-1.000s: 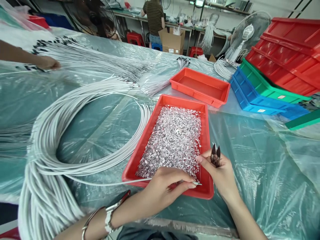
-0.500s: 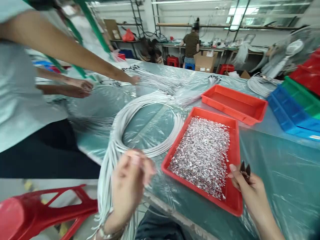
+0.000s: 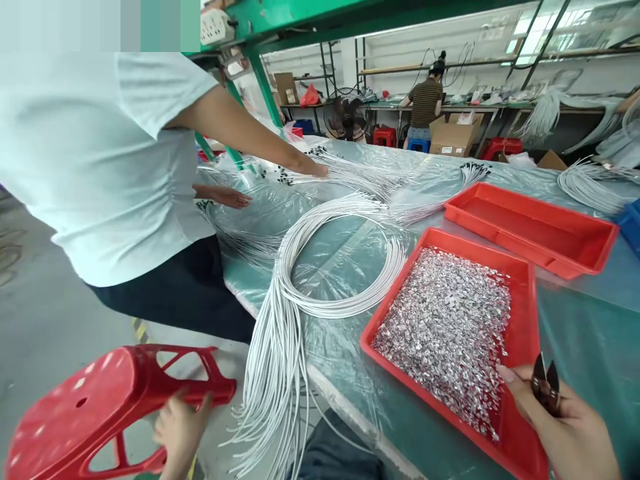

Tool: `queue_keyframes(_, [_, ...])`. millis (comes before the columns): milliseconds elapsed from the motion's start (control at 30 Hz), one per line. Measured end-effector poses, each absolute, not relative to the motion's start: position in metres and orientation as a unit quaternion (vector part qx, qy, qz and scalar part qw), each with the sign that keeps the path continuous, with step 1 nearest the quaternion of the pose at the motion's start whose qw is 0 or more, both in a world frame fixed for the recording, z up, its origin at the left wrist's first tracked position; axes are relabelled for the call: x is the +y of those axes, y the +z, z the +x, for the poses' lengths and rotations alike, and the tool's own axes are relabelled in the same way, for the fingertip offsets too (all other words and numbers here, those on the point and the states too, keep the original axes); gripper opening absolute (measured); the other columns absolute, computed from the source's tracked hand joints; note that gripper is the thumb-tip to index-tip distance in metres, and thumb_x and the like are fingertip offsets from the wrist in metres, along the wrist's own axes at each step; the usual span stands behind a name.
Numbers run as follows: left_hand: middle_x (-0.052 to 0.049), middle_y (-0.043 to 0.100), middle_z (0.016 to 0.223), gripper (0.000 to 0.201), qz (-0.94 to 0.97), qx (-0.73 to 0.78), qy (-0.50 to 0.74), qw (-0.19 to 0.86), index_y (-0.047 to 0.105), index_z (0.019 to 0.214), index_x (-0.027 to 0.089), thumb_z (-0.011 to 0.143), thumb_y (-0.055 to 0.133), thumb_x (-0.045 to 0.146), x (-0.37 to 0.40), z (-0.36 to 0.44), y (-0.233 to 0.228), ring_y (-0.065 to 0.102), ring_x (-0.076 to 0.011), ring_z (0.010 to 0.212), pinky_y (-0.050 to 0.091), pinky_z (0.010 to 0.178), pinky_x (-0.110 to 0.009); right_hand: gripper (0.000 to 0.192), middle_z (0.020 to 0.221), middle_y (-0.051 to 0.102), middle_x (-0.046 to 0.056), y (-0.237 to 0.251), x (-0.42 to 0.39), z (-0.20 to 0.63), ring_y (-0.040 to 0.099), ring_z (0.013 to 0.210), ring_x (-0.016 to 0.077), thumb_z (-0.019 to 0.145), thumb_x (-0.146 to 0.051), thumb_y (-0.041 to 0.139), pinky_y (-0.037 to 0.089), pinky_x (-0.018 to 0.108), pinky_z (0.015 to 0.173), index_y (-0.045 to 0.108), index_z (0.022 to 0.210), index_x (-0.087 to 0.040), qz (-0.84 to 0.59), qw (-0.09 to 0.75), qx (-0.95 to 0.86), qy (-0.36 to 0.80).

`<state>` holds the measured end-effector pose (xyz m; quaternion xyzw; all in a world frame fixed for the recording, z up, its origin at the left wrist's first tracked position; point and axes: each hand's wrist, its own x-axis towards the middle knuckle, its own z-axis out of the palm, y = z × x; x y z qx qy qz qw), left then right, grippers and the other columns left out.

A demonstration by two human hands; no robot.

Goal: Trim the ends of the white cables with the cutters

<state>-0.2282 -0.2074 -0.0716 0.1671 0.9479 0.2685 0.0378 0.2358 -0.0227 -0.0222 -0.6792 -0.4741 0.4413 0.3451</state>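
Left hand (image 3: 181,427) closes its fingers on a leg of the tipped, glossy red plastic stool (image 3: 85,413) on the floor beside the table, while right hand (image 3: 570,427) grips small dark cutters (image 3: 546,385), blades up, by the red tray (image 3: 525,320) of silvery bits

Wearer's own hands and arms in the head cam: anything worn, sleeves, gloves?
Both bare: no gloves. The left hand shows at the bottom edge, its wrist cut off by the frame. The right hand has longish, unpainted-looking nails, with no sleeve or ring visible.

left hand (image 3: 181,430) low, right hand (image 3: 570,427) curled.
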Motion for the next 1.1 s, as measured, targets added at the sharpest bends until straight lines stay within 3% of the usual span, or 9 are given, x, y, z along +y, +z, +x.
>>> queue_keyframes(67, [-0.025, 0.060, 0.105, 0.039, 0.232, 0.934, 0.272, -0.017, 0.053, 0.112, 0.001, 0.089, 0.045, 0.032, -0.186, -0.233, -0.056, 0.055, -0.0439, 0.111, 0.041, 0.091, -0.063, 0.048, 0.074, 0.065, 0.000, -0.021, -0.023, 0.236, 0.058, 0.074, 0.0204, 0.059, -0.062, 0.079, 0.047, 0.024, 0.067, 0.068, 0.080, -0.021, -0.677, 0.342, -0.488, 0.432])
queue_keyframes(100, [-0.026, 0.059, 0.109, 0.040, 0.286, 0.916, 0.279, -0.025, 0.053, 0.114, 0.002, 0.089, 0.042, 0.031, -0.170, -0.232, -0.047, 0.053, -0.0440, 0.115, 0.040, 0.095, -0.061, 0.047, 0.073, 0.063, 0.000, -0.019, -0.024, 0.235, 0.057, 0.073, 0.0198, 0.060, -0.062, 0.078, 0.047, 0.023, 0.066, 0.067, 0.079, -0.020, -0.677, 0.346, -0.492, 0.424])
queue_keyframes(200, [-0.015, 0.064, 0.113, 0.031, 0.497, 0.820, 0.284, 0.005, 0.059, 0.109, 0.015, 0.093, 0.040, 0.034, -0.110, -0.208, -0.023, 0.058, -0.0305, 0.112, 0.044, 0.101, -0.045, 0.045, 0.073, 0.062, 0.000, -0.012, -0.027, 0.230, 0.055, 0.071, 0.0189, 0.064, -0.061, 0.076, 0.046, 0.024, 0.064, 0.065, 0.078, -0.019, -0.661, 0.368, -0.506, 0.414])
queue_keyframes(267, [-0.009, 0.066, 0.112, 0.025, 0.633, 0.728, 0.259, 0.048, 0.062, 0.107, 0.019, 0.094, 0.049, 0.036, -0.066, -0.174, -0.013, 0.059, -0.0244, 0.111, 0.045, 0.101, -0.038, 0.043, 0.068, 0.058, -0.001, -0.008, -0.029, 0.225, 0.052, 0.064, 0.0171, 0.068, -0.059, 0.075, 0.044, 0.024, 0.059, 0.062, 0.075, -0.019, -0.639, 0.388, -0.523, 0.410])
queue_keyframes(367, [-0.007, 0.066, 0.107, 0.019, 0.748, 0.626, 0.203, 0.084, 0.064, 0.103, 0.016, 0.094, 0.058, 0.031, -0.010, -0.118, -0.009, 0.062, -0.0211, 0.103, 0.050, 0.093, -0.040, 0.041, 0.061, 0.053, -0.002, -0.005, -0.029, 0.219, 0.045, 0.054, 0.0141, 0.070, -0.057, 0.075, 0.035, 0.023, 0.046, 0.059, 0.070, -0.019, -0.618, 0.405, -0.540, 0.403])
queue_keyframes(467, [-0.007, 0.065, 0.106, 0.018, 0.767, 0.617, 0.149, 0.090, 0.063, 0.104, 0.013, 0.095, 0.059, 0.028, 0.026, -0.082, -0.012, 0.064, -0.0203, 0.097, 0.053, 0.088, -0.042, 0.041, 0.055, 0.050, -0.003, -0.003, -0.029, 0.216, 0.040, 0.048, 0.0128, 0.071, -0.056, 0.075, 0.028, 0.024, 0.040, 0.058, 0.067, -0.019, -0.607, 0.416, -0.545, 0.402])
queue_keyframes(667, [-0.008, 0.064, 0.109, 0.023, 0.742, 0.659, 0.078, 0.098, 0.061, 0.112, 0.013, 0.095, 0.058, 0.029, 0.037, -0.076, -0.014, 0.065, -0.0197, 0.094, 0.056, 0.083, -0.040, 0.041, 0.054, 0.054, -0.002, 0.000, -0.031, 0.210, 0.046, 0.048, 0.0145, 0.072, -0.058, 0.073, 0.032, 0.024, 0.041, 0.064, 0.070, -0.018, -0.593, 0.443, -0.547, 0.391])
queue_keyframes(900, [-0.008, 0.064, 0.111, 0.025, 0.718, 0.690, 0.012, 0.087, 0.060, 0.114, 0.013, 0.095, 0.059, 0.030, 0.033, -0.071, -0.012, 0.065, -0.0205, 0.095, 0.056, 0.083, -0.041, 0.041, 0.068, 0.063, 0.001, -0.008, -0.028, 0.215, 0.053, 0.060, 0.0173, 0.073, -0.058, 0.072, 0.042, 0.023, 0.051, 0.067, 0.079, -0.018, -0.593, 0.432, -0.543, 0.409])
queue_keyframes(1100, [-0.008, 0.064, 0.110, 0.024, 0.729, 0.679, -0.005, 0.085, 0.060, 0.113, 0.013, 0.095, 0.059, 0.029, 0.025, -0.071, -0.008, 0.065, -0.0204, 0.095, 0.056, 0.083, -0.040, 0.038, 0.068, 0.057, 0.000, -0.011, -0.025, 0.221, 0.052, 0.065, 0.0176, 0.078, -0.055, 0.069, 0.045, 0.024, 0.063, 0.061, 0.071, -0.019, -0.572, 0.426, -0.560, 0.421])
